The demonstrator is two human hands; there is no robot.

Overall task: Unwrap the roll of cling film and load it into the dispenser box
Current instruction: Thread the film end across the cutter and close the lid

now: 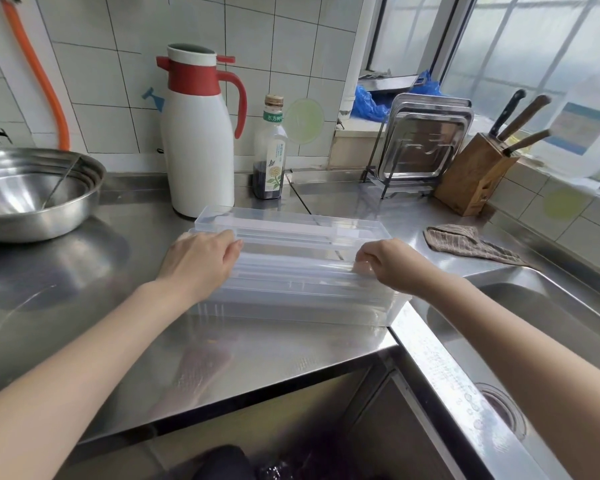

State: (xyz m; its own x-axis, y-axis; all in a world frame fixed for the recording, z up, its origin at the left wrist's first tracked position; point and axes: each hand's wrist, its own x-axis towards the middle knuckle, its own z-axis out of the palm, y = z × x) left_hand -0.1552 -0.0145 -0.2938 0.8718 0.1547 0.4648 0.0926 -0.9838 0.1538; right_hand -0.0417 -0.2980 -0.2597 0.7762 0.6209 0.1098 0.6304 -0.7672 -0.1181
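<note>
Two bare hands rest on the clear plastic dispenser box (291,268), which sits on the steel counter (257,348) at the middle of our view. The left hand (201,261) lies at the box's nine o'clock end, its fingers (231,249) curled over the top edge and gripping the box. The right hand (392,263) is at the three o'clock end, its fingers (364,259) bent down and pinching the upper front edge of the box. The box's lid (288,225) lies towards twelve o'clock, flat and see-through; whether it is fully shut or ajar we cannot tell. The box is so transparent that we cannot tell whether a roll of cling film lies inside it.

Beyond the box, at eleven o'clock, stands a white jug (200,143) with a red collar and handle, upright and just behind the box. At twelve o'clock, beside the jug, is a bottle (271,150) holding dark liquid. At nine o'clock sits a steel bowl (32,192), well apart from the box. At one o'clock metal trays (423,143) lean in a rack, and at two o'clock a wooden knife block (475,178) holds three knives. A brown cloth (465,242) lies at three o'clock, near the right hand. The sink (534,323) opens at four o'clock
</note>
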